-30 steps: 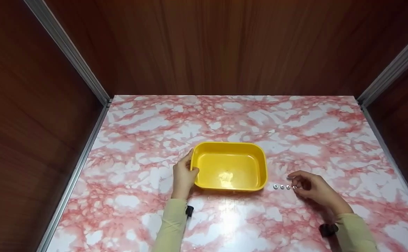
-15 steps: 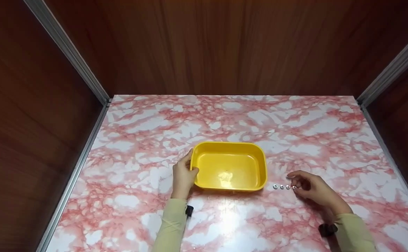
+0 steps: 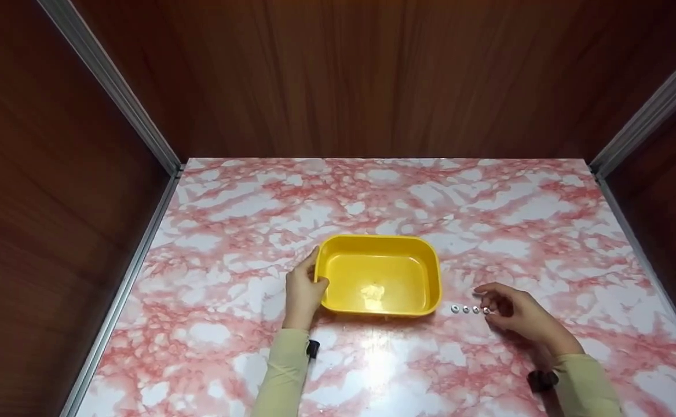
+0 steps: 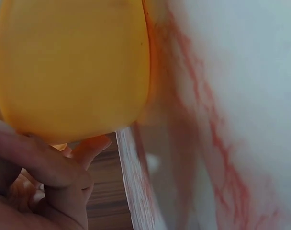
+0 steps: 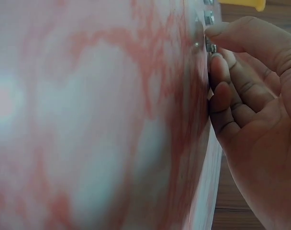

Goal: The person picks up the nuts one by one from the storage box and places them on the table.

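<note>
A yellow plastic tub (image 3: 372, 278) stands on the marbled table with nothing inside it. My left hand (image 3: 304, 292) grips its left wall, thumb over the rim and fingers outside. The left wrist view shows that hand (image 4: 45, 177) against the tub's end wall (image 4: 73, 67). Right of the tub, several small metal nuts (image 3: 455, 309) lie in a row. My right hand (image 3: 520, 313) pinches the rightmost nut (image 3: 486, 311) between thumb and finger, at table level. Close up in the right wrist view, the thumb sits right at that nut (image 5: 211, 48).
The red-and-white marbled table (image 3: 372, 197) fills the work area. Dark wooden panels (image 3: 338, 81) wall it in at the back and both sides, with metal profiles (image 3: 117, 87) in the corners. A black strap piece (image 3: 543, 380) sits at the right wrist.
</note>
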Demonstrator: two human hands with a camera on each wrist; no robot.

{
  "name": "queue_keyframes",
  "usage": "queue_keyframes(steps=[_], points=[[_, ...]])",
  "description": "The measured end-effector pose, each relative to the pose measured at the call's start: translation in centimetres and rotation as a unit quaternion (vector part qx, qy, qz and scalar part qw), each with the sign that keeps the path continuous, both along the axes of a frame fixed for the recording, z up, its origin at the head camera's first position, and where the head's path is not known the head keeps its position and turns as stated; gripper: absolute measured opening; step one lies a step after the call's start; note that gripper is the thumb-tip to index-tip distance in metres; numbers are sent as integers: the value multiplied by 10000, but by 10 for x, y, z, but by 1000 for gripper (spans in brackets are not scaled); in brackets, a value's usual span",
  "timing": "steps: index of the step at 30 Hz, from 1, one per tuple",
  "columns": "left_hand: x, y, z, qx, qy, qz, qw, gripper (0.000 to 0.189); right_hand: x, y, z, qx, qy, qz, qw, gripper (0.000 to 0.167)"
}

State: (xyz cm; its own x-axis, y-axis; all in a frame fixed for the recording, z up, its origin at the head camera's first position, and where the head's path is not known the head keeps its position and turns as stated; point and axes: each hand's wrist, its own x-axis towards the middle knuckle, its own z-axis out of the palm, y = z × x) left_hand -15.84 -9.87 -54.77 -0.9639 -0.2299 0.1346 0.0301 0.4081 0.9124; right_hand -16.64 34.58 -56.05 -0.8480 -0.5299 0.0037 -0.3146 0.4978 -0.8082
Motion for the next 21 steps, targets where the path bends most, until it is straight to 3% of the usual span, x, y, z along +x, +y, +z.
queue_keyframes(steps=[11, 21], points=[[0, -5, 0, -124, -81, 6, 9999, 69, 2, -3, 5, -137, -94, 87, 9998, 51], [0, -10, -1, -232, -106, -285, 9993, 63, 3, -2, 6, -418, -102, 171, 9989, 56]])
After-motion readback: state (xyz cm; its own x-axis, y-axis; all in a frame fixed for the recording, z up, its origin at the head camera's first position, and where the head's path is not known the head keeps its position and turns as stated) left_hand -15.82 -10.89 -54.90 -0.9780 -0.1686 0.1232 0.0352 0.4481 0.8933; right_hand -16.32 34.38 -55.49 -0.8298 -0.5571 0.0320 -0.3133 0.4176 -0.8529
